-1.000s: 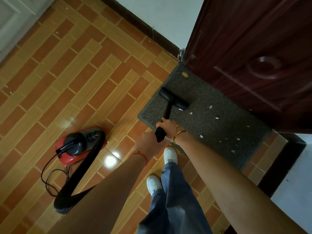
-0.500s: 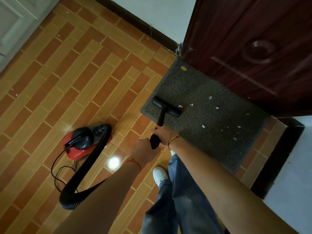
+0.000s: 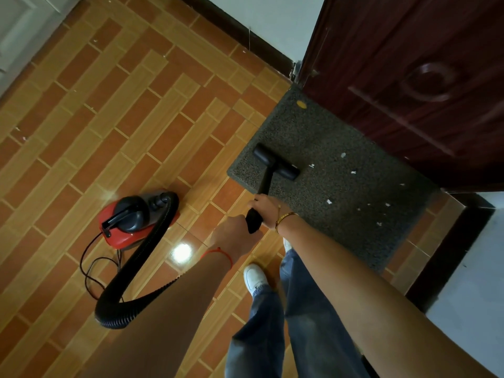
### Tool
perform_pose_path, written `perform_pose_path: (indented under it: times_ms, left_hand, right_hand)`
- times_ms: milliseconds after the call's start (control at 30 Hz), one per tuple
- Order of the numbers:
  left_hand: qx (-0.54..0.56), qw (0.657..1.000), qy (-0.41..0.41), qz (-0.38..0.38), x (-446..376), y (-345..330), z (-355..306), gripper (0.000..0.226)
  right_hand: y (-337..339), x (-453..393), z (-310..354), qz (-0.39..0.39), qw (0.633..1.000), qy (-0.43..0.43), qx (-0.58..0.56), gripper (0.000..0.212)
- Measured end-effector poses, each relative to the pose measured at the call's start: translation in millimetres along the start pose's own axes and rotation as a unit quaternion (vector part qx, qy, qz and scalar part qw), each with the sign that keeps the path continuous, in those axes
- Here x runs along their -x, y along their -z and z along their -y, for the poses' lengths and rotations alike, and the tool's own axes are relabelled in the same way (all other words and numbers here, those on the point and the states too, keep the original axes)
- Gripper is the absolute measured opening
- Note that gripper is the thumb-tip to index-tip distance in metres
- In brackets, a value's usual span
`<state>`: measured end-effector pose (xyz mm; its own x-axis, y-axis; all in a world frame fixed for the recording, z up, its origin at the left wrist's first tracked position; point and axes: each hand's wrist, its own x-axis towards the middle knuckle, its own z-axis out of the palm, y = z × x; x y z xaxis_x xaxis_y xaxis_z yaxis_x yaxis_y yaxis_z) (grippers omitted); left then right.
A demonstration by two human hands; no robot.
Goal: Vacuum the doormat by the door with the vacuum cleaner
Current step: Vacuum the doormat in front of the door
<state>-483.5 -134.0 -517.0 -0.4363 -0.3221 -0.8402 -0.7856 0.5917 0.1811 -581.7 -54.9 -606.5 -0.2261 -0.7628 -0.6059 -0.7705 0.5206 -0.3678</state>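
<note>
Both hands on the black wand (image 3: 264, 184). My right hand (image 3: 268, 211) is curled round the wand's upper part; my left hand (image 3: 234, 236) is wrapped round its black end just behind. Nozzle head (image 3: 276, 162) sits flat on the grey doormat (image 3: 341, 186), near the mat's left edge. Doormat lies against the dark red door (image 3: 409, 77); white scraps (image 3: 329, 201) scattered on its surface right of the nozzle. Red canister (image 3: 128, 222) stands on the tiled floor (image 3: 109, 105) to my left, ribbed hose (image 3: 136, 282) looping from it. Canister contents not visible.
</note>
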Motion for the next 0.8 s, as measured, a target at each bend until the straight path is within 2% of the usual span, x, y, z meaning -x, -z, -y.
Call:
perform_pose_path:
  times_ms: [400, 800]
  left_hand:
    - [0.069, 0.998, -0.004, -0.003, -52.7, 27.5, -97.0, 0.024]
    - [0.076, 0.997, -0.024, 0.003, -107.1, 63.0, -178.4, 0.020]
  right_hand:
    - [59.1, -16.5, -99.7, -0.002, 1.000, -0.005, 0.022, 0.021]
    - [119.2, -37.7, -185.6, 0.008, 0.999, -0.020, 0.031, 0.029]
